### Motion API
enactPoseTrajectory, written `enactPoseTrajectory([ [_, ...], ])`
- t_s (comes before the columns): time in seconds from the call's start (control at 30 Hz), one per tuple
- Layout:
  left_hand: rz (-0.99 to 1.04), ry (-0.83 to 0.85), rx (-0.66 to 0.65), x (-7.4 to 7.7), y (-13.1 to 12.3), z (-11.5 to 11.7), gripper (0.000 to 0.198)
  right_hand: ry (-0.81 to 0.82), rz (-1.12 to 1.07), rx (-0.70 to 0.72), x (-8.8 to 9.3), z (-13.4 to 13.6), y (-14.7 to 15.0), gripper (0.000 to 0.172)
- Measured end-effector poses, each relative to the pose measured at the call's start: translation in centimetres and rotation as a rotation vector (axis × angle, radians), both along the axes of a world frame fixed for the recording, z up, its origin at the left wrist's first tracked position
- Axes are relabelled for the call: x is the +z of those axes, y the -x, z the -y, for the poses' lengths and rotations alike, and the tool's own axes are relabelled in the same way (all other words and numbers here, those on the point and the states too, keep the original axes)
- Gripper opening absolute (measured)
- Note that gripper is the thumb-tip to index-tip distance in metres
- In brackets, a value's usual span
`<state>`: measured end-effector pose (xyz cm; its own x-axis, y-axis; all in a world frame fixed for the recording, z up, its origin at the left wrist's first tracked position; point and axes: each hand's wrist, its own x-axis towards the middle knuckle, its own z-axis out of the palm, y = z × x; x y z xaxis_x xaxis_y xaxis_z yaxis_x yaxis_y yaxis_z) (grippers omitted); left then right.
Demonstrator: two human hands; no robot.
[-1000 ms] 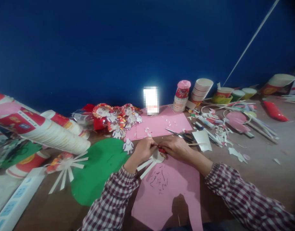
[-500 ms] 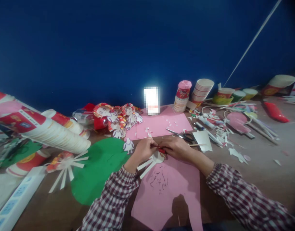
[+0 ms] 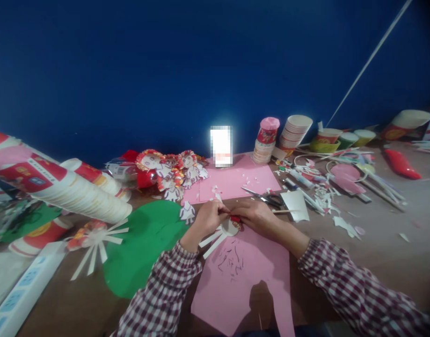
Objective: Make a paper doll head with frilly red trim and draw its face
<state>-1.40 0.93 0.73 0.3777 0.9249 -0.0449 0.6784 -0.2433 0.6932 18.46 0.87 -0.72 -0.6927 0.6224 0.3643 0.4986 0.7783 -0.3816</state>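
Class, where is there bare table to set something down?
Bare table: front right, between the maroon checked right sleeve and torn white paper scraps; front left, between the long white bar and rounded green paper sheet. Crowded: back left, with red-trimmed white paper dolls and tilted paper cup stacks, and around the left hand and right hand.

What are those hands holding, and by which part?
The left hand and right hand pinch a cut paper cup at its red far edge; the exact spot is hidden.
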Motion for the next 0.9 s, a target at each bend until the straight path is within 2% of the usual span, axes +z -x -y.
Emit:
enactPoseTrajectory([
  [0.33, 0.013, 0.012, -0.084, -0.12, 0.49, -0.35, 0.02, -0.03, -0.004, -0.046, 0.18, 0.13, 0.35, 0.02],
  [0.57, -0.018, -0.034, -0.08, -0.18, 0.34, -0.17, 0.02, -0.036, 0.003, -0.063, -0.17, 0.13, 0.35, 0.018],
  [0.9, -0.127, -0.241, -0.108, -0.41, 0.03, 0.09, 0.02, -0.109, 0.027, -0.107, -0.34, 0.15, 0.22, 0.019],
])
